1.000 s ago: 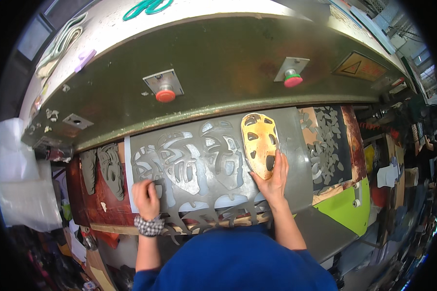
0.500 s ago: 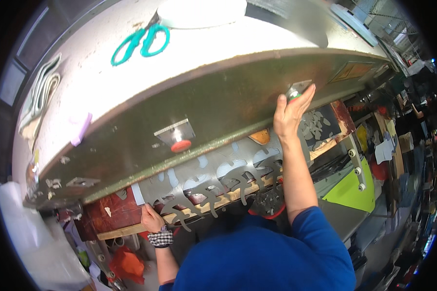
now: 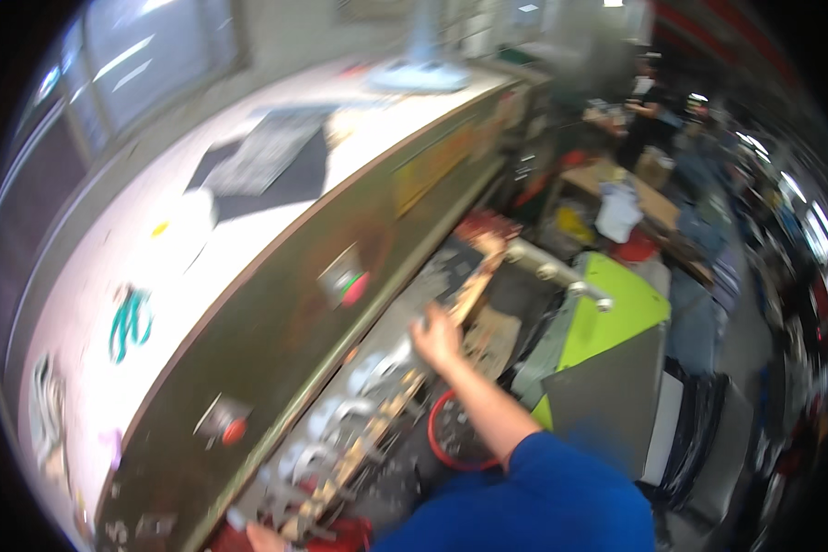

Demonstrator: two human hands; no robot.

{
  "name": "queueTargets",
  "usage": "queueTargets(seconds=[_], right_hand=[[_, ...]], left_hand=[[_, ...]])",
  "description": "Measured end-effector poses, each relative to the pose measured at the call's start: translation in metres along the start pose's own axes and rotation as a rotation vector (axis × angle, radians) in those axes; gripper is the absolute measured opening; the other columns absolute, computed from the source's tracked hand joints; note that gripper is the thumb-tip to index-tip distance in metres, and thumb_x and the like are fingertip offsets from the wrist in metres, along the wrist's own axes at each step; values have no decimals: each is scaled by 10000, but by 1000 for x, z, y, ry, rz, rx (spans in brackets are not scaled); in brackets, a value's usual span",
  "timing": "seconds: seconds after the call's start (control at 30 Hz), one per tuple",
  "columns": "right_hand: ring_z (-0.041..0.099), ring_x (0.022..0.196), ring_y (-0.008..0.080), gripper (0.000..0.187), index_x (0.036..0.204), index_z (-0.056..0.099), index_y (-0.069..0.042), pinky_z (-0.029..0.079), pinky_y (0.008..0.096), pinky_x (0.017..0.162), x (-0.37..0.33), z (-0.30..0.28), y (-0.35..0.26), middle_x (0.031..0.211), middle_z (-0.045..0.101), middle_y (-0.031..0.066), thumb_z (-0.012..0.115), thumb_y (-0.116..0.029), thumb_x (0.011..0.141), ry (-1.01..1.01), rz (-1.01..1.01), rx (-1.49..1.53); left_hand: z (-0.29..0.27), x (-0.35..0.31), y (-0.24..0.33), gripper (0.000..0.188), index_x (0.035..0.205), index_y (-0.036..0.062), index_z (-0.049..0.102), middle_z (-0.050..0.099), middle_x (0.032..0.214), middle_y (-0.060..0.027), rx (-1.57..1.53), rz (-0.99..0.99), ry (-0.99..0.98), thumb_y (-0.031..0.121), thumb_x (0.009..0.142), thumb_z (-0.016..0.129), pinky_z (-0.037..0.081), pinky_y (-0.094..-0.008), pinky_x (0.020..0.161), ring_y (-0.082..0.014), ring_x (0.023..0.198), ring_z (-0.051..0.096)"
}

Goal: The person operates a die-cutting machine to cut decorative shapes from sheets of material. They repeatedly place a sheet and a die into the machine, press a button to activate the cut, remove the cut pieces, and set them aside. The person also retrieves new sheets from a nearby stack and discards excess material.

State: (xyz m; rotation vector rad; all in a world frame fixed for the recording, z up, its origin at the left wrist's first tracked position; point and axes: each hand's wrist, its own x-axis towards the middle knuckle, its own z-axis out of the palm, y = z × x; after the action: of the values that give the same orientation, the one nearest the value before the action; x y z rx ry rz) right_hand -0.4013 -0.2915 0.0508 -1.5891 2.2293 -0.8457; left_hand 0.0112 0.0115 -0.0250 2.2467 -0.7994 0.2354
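Motion blur softens everything. A person's right hand (image 3: 439, 340), fingers slightly parted, is at the right end of a grey cut-out sheet (image 3: 388, 328); whether it grips cannot be told. The left hand (image 3: 265, 539), cropped by the lower edge, is near the sheet's left end, grip unclear. A green press (image 3: 290, 313) hides the sheet's far side.

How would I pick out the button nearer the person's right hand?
Find the long, dark green panel running diagonally across the picture. On it, above and left of the right hand, is the upper button. It is red with a green edge, unlike the lower button, which shows plain red.
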Motion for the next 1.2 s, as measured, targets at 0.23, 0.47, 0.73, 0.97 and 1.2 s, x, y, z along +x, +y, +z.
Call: queueTargets(seconds=[0.23,0.47,0.73,0.97,1.2], right_hand=[[657,833,381,272,920,671,-64,526,456,753,9,-5,31,834,679,185,650,-331,872,-33,13,227],[613,722,360,201,721,627,-22,497,453,685,-36,-58,92,720,619,184,653,-187,833,31,-292,314],[239,1350,492,934,1500,262,-163,348,507,1080,-84,-33,31,1385,333,332,761,-363,736,-563,-597,222],[247,1331,513,917,1432,355,-155,349,502,1075,-146,-28,50,1384,303,350,824,-238,648,-323,-593,423],[531,1213,289,913,1387,395,-15,388,407,1060,-131,-77,74,1321,527,178,859,-227,629,-517,-192,960]], left_hand=[[37,-22,82,421,1039,-2,646,666,844,-187,-74,101,35,361,1003,437,528,-416,626,-325,741,655],[58,-44,139,418,1021,-4,637,648,785,-158,-128,189,-47,369,1002,450,524,-384,589,-287,693,646],[59,-64,168,417,1001,-5,628,627,719,-125,-161,251,-125,379,1000,464,519,-349,546,-244,638,636],[71,-83,159,418,983,-6,619,608,661,-97,-300,225,-297,387,998,476,514,-318,508,-206,590,627],[81,-151,271,609,989,-29,541,525,572,-63,-751,-87,-912,539,1006,321,396,-242,319,-151,379,502]])
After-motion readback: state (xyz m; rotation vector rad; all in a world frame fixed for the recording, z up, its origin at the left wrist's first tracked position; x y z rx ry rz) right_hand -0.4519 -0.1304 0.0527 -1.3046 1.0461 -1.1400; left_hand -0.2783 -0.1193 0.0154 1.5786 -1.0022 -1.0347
